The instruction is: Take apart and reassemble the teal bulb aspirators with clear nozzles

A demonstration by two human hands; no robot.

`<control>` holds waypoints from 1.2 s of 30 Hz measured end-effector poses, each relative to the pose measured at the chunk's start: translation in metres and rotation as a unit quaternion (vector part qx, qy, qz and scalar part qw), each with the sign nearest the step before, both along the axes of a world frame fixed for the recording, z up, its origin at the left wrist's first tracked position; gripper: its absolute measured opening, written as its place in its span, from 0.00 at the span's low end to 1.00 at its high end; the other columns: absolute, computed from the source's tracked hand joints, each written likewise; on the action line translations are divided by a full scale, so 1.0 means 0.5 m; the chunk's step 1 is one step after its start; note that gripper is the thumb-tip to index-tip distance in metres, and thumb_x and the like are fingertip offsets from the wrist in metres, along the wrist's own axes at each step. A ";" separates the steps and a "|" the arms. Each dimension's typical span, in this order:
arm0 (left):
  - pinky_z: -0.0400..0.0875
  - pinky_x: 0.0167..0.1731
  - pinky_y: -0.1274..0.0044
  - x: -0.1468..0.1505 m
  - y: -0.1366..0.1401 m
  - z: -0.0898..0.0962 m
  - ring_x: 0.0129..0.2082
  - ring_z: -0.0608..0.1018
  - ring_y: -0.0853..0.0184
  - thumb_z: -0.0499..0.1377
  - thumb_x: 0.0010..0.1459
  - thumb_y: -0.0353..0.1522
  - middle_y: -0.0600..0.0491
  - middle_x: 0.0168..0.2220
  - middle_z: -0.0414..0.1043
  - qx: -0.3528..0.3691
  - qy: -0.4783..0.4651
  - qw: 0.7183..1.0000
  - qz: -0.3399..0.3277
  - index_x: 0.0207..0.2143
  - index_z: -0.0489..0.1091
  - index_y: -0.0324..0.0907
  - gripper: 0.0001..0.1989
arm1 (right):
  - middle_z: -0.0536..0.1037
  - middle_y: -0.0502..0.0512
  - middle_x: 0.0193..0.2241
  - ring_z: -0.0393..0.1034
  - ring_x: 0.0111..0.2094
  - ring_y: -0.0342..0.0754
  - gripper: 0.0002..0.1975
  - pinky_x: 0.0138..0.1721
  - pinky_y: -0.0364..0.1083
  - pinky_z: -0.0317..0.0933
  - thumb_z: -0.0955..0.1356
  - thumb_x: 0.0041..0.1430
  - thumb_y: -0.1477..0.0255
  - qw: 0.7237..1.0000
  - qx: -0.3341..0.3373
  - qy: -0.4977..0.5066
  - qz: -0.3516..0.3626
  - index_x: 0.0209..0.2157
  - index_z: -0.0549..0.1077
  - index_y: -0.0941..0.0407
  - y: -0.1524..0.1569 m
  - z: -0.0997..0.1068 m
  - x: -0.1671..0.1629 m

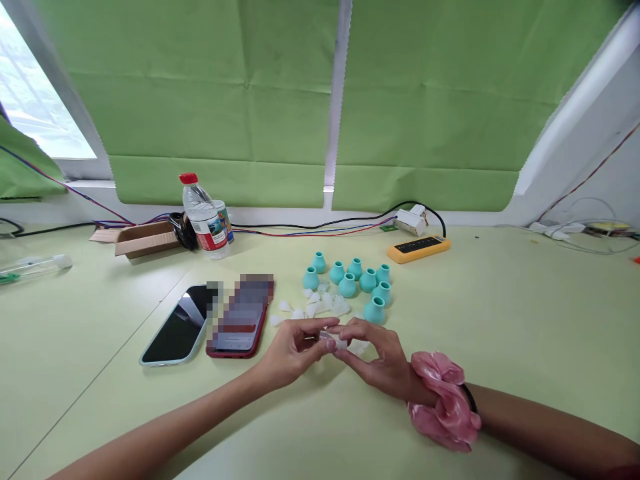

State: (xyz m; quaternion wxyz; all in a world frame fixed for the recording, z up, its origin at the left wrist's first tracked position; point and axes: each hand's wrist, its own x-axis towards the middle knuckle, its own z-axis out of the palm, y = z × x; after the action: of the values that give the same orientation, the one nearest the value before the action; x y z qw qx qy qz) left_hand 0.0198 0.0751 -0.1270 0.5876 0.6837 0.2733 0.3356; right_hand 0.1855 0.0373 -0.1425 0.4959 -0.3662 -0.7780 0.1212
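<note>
Fingertips of my left hand (291, 353) and my right hand (379, 352) meet at the table's near middle, pinching a small translucent white piece (341, 341) between them. Its exact shape is partly covered by the fingers. Just beyond lie several loose whitish translucent pieces (326, 304), one of them partly behind my right hand. Several small turquoise vase-shaped pieces (347, 287) stand upright behind those, with round openings on top. A pink scrunchie (443, 403) and a black band circle my right wrist.
Left of my hands lie a dark-screened phone (177, 327) and a phone in a red case (243, 320). Farther back are a cardboard box (147, 240), a red-capped bottle (205, 220), a yellow power strip (419, 249) and cables (320, 227) along the wall.
</note>
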 end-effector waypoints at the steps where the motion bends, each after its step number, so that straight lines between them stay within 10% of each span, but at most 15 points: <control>1: 0.65 0.23 0.79 0.002 -0.005 0.001 0.25 0.70 0.70 0.57 0.47 0.36 0.47 0.31 0.71 -0.005 -0.003 1.000 0.001 0.44 0.66 0.36 0.21 | 0.73 0.50 0.26 0.67 0.27 0.42 0.08 0.29 0.41 0.63 0.65 0.49 0.73 1.000 0.002 -0.001 0.001 0.34 0.66 0.53 -0.002 0.003 -0.001; 10: 0.63 0.24 0.81 -0.002 0.003 -0.002 0.22 0.67 0.75 0.56 0.50 0.36 0.52 0.23 0.66 -0.275 -0.139 0.950 -0.046 0.39 0.68 0.38 0.15 | 0.71 0.55 0.32 0.65 0.33 0.47 0.16 0.34 0.46 0.62 0.67 0.46 0.70 0.995 0.020 -0.067 -0.070 0.39 0.63 0.55 0.009 0.041 0.031; 18: 0.63 0.23 0.81 -0.009 0.023 0.005 0.26 0.70 0.71 0.62 0.42 0.28 0.50 0.23 0.67 -0.360 -0.183 0.914 -0.028 0.33 0.71 0.35 0.12 | 0.68 0.59 0.30 0.62 0.33 0.52 0.16 0.31 0.49 0.55 0.64 0.48 0.65 0.907 0.060 -0.305 -0.283 0.37 0.67 0.59 0.059 0.001 0.144; 36: 0.65 0.27 0.77 -0.012 0.013 0.020 0.24 0.72 0.69 0.65 0.36 0.29 0.47 0.24 0.72 -0.266 -0.087 0.960 0.008 0.34 0.70 0.34 0.18 | 0.71 0.56 0.34 0.66 0.38 0.48 0.14 0.36 0.46 0.61 0.64 0.46 0.75 0.985 0.000 -0.158 -0.065 0.37 0.60 0.57 0.017 0.056 0.058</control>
State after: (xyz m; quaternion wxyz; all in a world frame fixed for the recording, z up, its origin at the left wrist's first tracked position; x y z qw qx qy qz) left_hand 0.0138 0.0814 -0.1169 0.7669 0.4689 0.3059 0.3137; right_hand 0.2146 0.0458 -0.1145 0.3735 -0.4306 -0.8211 0.0298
